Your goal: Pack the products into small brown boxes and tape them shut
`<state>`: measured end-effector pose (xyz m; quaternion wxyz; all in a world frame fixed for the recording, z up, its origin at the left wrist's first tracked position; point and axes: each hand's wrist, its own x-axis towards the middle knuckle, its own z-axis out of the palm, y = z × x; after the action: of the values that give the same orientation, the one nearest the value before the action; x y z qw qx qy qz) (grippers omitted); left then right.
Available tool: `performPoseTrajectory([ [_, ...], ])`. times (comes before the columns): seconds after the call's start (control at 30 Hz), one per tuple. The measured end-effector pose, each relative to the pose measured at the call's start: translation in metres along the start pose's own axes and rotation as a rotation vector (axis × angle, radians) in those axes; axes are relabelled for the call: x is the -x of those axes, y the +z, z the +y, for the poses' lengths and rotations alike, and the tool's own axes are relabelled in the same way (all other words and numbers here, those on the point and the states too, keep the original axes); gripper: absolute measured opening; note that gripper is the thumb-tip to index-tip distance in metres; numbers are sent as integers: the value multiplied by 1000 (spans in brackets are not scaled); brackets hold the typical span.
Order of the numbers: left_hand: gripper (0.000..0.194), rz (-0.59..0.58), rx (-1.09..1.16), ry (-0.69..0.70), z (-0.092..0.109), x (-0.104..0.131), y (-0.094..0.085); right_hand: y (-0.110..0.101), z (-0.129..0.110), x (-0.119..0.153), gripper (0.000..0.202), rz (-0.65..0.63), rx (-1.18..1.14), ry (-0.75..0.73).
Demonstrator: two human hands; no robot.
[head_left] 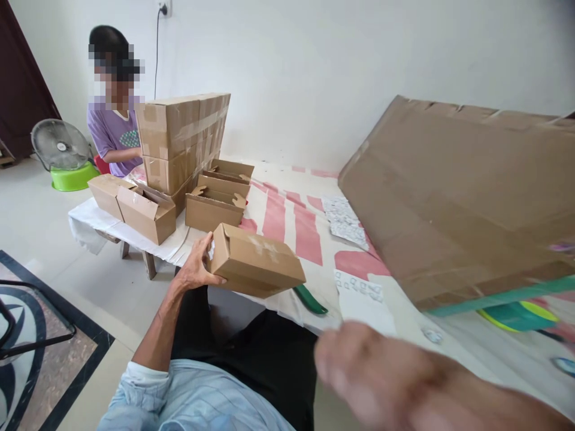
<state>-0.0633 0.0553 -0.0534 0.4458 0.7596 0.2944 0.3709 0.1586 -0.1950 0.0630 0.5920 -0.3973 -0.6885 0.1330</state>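
A closed brown cardboard box (260,260) is tilted above the near edge of the table. My left hand (197,263) grips its left end, with the thumb underneath and the fingers at the upper corner. A strip of clear tape shows on the box's upper face. In the lower right, my right hand (363,359) is apart from the box and smeared by motion. Its knuckles face up and its fingers are hidden. Close to the right end of the box, a green curved handle-like thing (309,300) lies on the table.
Open boxes (215,206) and a taped stack of boxes (179,131) stand at the left. Behind them is a person (119,129) in purple. A large cardboard carton (467,197) fills the right side. A tape roll (518,316) and a paper sheet (362,299) lie near it.
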Motion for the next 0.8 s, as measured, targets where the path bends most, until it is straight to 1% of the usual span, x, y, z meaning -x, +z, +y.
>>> performPoseTrajectory([
  [0.07,142,9,-32,24,4,0,3,4,-4,-24,37,61,-4,-8],
  [0.13,140,22,-63,50,8,-1,6,11,-2,-42,21,102,86,12],
  [0.17,139,29,-81,61,11,-1,8,14,2,-50,15,93,147,11],
  [0.23,138,43,-117,77,17,-2,12,19,13,-63,10,35,260,-23],
  [0.33,135,62,-167,91,29,-2,19,26,32,-80,11,-79,414,-137],
  [0.4,132,73,-189,96,37,-2,24,29,43,-89,15,-142,523,-214],
  [0.47,129,89,-211,105,44,-1,29,32,53,-96,21,-204,633,-261],
  [0.63,124,134,-251,118,59,0,42,32,71,-108,27,-327,858,-277],
  [0.8,123,162,-264,114,67,1,51,31,77,-117,25,-423,947,-285],
])
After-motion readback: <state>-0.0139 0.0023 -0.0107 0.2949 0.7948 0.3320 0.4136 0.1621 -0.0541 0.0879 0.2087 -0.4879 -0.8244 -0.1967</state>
